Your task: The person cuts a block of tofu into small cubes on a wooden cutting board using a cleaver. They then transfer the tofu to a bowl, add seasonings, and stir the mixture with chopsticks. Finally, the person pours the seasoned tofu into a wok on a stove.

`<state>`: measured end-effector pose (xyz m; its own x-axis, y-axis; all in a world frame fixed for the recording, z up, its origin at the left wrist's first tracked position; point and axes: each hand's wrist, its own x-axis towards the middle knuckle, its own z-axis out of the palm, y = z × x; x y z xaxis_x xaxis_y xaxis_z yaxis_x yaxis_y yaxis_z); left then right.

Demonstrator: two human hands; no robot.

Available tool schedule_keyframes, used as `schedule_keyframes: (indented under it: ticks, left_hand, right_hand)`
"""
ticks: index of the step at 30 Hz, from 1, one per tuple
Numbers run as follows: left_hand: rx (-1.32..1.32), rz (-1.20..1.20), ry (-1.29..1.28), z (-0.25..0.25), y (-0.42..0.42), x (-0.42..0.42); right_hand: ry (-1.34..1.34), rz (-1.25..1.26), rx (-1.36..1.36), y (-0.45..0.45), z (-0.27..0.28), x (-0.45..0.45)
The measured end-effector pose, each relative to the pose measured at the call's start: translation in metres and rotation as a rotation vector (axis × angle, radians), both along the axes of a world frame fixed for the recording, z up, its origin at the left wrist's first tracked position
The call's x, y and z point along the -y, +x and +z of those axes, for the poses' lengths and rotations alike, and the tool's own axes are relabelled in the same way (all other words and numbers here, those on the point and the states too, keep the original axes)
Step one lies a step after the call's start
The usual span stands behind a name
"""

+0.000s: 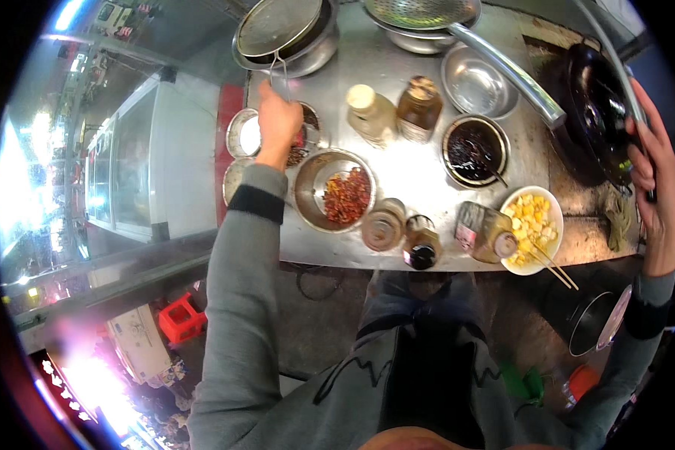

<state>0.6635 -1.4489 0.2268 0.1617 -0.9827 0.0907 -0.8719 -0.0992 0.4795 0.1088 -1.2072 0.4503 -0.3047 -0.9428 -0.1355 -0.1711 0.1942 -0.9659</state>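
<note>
My left hand (281,121) grips the wire handle of a fine-mesh strainer (279,27), whose round head lies over a steel basin (309,66) at the far left of the steel table. Under and beside that hand are small steel bowls, one with a white substance (250,135). At the right edge, my right hand (655,152) is closed around a long metal handle (613,53); the tool's far end is out of view. Beside it sits a black wok (596,112), tilted and shiny inside.
A steel bowl of chopped dried chillies (347,195), a pot of dark sauce (475,149) and several bottles and jars stand on the table (326,253). A white bowl of yellow cubes (531,225) overhangs the front edge, with skewers in it. A perforated ladle (424,11) rests across basins.
</note>
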Motion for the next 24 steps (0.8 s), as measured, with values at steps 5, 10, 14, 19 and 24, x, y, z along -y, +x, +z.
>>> schedule_keyframes:
  ticks: [5, 10, 14, 19, 24]
  left_hand:
    - [-0.247, -0.007, -0.214, 0.023, 0.045, -0.018]
    - [-0.306, -0.076, -0.205, 0.081, 0.062, -0.03]
    - [-0.327, -0.072, -0.224, 0.088, 0.079, -0.041]
    - [-0.365, -0.034, -0.161, 0.104, 0.079, -0.048]
    - [-0.295, 0.018, -0.069, 0.12, 0.086, -0.059]
  right_hand:
    - [0.093, 0.229, 0.134, 0.125, -0.001, 0.121]
    - [0.179, 0.449, -0.234, 0.226, -0.04, 0.222]
    - [-0.044, 0.604, -0.881, 0.289, -0.096, 0.295]
    - [0.149, 0.618, -1.071, 0.333, -0.089, 0.314]
    - [0.139, 0.597, -0.868, 0.344, -0.106, 0.325]
